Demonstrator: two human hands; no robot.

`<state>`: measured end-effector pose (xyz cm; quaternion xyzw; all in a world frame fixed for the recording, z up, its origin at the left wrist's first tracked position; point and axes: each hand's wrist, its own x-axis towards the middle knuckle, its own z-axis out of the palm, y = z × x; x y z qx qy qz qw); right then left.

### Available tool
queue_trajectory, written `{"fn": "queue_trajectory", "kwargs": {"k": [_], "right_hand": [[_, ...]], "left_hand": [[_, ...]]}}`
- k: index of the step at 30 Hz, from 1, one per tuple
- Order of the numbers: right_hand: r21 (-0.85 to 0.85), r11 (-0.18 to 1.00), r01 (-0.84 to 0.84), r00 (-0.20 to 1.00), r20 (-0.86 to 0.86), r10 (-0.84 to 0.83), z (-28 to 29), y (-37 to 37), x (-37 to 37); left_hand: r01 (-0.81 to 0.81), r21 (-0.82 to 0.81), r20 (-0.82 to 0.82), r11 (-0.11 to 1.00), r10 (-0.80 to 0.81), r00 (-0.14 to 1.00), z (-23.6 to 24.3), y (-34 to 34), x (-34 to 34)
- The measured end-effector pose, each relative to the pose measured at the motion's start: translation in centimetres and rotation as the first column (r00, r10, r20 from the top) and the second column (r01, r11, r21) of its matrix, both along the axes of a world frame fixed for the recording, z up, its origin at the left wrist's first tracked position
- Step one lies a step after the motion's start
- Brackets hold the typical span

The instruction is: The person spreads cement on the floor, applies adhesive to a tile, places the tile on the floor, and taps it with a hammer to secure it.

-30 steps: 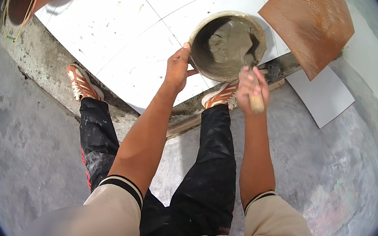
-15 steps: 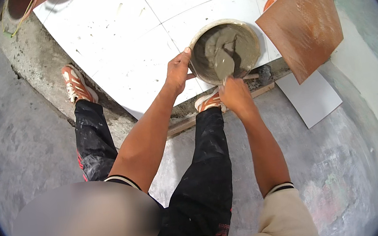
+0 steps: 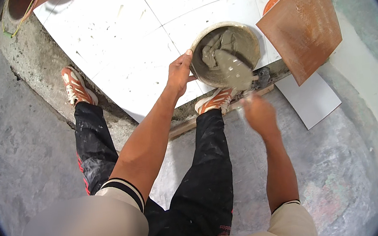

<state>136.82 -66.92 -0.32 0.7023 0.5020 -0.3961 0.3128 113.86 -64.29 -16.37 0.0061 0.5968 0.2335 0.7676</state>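
I observed the left hand (image 3: 181,74), arm extended and thumb uppermost, gripping the bucket (image 3: 222,24) by its rim at the edge of the white tiles (image 3: 120,46), while the blurred right hand (image 3: 260,112) was closed around the trowel (image 3: 235,69), blade across the bucket's near rim.

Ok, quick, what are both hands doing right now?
Left hand: closed on the left edge of the bucket.
Right hand: blurred, closed, holding the trowel, its blade coated in grey mix.
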Motion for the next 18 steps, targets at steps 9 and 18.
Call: {"fn": "queue_trajectory", "kwargs": {"k": [9,18], "right_hand": [[0.093,0.958,0.271,0.956,-0.146,-0.256,-7.3,-1.2,-0.6],[0.26,0.802,0.537,0.833,-0.314,-0.456,-9.4,-4.1,-5.5]], "left_hand": [[0.043,0.051,-0.016,0.998,-0.042,0.999,0.7,-0.1,0.6],[0.075,0.09,-0.052,0.993,-0.07,0.996,2.0,0.0,1.6]]}}
